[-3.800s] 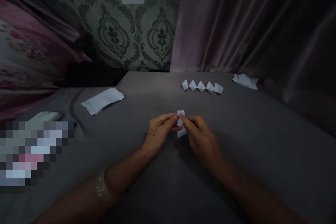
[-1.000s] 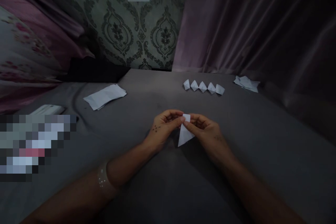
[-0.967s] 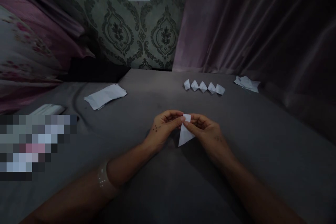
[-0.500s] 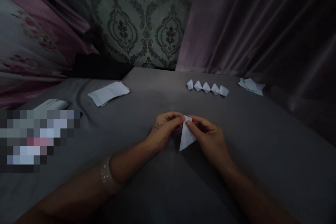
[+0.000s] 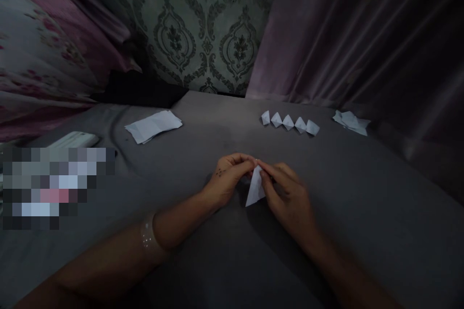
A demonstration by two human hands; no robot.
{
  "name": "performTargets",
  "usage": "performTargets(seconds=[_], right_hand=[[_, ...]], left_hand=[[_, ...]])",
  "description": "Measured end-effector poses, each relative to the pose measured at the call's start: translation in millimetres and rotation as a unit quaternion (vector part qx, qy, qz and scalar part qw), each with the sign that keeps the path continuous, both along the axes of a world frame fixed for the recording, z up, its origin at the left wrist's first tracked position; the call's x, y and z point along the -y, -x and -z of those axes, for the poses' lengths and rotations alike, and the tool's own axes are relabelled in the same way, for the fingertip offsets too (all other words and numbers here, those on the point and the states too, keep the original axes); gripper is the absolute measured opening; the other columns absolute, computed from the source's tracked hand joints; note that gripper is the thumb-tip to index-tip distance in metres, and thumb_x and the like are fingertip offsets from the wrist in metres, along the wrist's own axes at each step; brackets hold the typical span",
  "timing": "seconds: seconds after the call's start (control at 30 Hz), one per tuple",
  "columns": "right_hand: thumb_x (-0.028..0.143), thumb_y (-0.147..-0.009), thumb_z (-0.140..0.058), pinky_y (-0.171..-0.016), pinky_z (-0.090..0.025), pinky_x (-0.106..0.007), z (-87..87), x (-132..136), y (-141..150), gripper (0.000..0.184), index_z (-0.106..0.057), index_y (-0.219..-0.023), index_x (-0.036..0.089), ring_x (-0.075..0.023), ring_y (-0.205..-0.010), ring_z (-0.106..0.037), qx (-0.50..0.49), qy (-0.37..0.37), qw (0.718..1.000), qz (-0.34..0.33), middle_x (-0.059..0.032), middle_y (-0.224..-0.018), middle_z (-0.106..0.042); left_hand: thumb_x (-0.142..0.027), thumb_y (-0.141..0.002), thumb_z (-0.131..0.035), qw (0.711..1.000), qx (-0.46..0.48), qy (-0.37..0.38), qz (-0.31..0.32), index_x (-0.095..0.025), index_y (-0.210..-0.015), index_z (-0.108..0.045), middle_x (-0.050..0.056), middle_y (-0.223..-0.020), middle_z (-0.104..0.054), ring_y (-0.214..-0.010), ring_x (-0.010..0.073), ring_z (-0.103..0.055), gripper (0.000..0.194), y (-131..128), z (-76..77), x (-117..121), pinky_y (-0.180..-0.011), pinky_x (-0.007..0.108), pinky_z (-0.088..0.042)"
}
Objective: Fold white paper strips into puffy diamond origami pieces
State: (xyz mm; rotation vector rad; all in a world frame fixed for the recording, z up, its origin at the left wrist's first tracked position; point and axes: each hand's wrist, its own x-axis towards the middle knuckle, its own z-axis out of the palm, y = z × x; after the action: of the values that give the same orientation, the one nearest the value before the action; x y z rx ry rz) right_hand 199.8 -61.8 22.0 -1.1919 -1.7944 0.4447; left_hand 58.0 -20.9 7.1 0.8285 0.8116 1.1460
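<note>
While the left hand pinches the white paper from above, the right hand opposite pinches it too; its squared top no longer shows, so we judge folding advances.

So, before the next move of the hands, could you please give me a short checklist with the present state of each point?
1. Left hand pinching the held paper near its top: ok.
2. Right hand on the same paper: ok.
3. Row of folded papers apart from both hands: ok.
4. Flat paper stack apart from both hands: ok.
5. Creases sharp: cannot tell, too dim.
</note>
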Motion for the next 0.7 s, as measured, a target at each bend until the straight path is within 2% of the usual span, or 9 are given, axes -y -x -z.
performTargets(seconds=[0.27, 0.43, 0.57, 0.63, 0.7], right_hand=[[0.011, -0.091, -0.045, -0.078, -0.051, -0.037, 5.1, 1.3, -6.4, 0.043, -0.056, -0.131, 0.024, -0.0207, -0.088, -0.057, 0.169, -0.093, 0.981, 0.003, -0.0069, -0.095, -0.063], [0.007, -0.09, -0.042, -0.074, -0.052, -0.04, 8.2, 2.4, -5.8, 0.047, -0.052, -0.135, 0.018, -0.0242, -0.088, -0.055, 0.291, -0.131, 0.947, 0.037, -0.0116, -0.097, -0.063], [0.002, -0.086, -0.038, -0.064, -0.051, -0.037, 10.4, 3.7, -4.0, 0.05, -0.052, -0.133, 0.014, -0.0254, -0.085, -0.054, 0.361, -0.141, 0.92, 0.061, -0.0143, -0.099, -0.064], [0.002, -0.086, -0.038, -0.063, -0.051, -0.037, 8.9, 4.7, -3.2, 0.05, -0.054, -0.131, 0.014, -0.0258, -0.085, -0.053, 0.362, -0.127, 0.921, 0.063, -0.0149, -0.1, -0.063], [0.005, -0.087, -0.039, -0.068, -0.051, -0.039, 5.0, 5.3, -3.1, 0.048, -0.057, -0.13, 0.016, -0.0253, -0.086, -0.054, 0.315, -0.099, 0.943, 0.047, -0.0141, -0.099, -0.063]], left_hand=[[-0.028, -0.07, -0.077, 1.0, 0.019, -0.003, 0.017, -0.013, -0.075, -0.071, 0.002, -0.066, -0.064, -0.06, 0.009, -0.054, 0.017, 0.2, -0.6, -0.7, -0.062, 0.023, -0.043], [-0.03, -0.071, -0.078, 0.999, 0.028, 0.024, 0.03, -0.013, -0.077, -0.072, 0.004, -0.072, -0.068, -0.067, 0.012, -0.06, 0.018, 0.4, -2.5, 0.7, -0.068, 0.026, -0.047], [-0.03, -0.07, -0.08, 0.996, 0.048, 0.046, 0.056, -0.012, -0.079, -0.073, 0.005, -0.075, -0.07, -0.069, 0.0124, -0.063, 0.021, 1.1, -2.3, -0.5, -0.071, 0.026, -0.048], [-0.028, -0.067, -0.082, 0.994, 0.061, 0.061, 0.071, -0.013, -0.081, -0.073, 0.005, -0.077, -0.071, -0.071, 0.0127, -0.065, 0.023, 1.8, -0.3, -2.6, -0.074, 0.027, -0.049], [-0.026, -0.064, -0.084, 0.992, 0.07, 0.076, 0.077, -0.013, -0.081, -0.073, 0.005, -0.079, -0.071, -0.072, 0.0128, -0.065, 0.024, 2.5, 2.0, -4.9, -0.077, 0.027, -0.049]])
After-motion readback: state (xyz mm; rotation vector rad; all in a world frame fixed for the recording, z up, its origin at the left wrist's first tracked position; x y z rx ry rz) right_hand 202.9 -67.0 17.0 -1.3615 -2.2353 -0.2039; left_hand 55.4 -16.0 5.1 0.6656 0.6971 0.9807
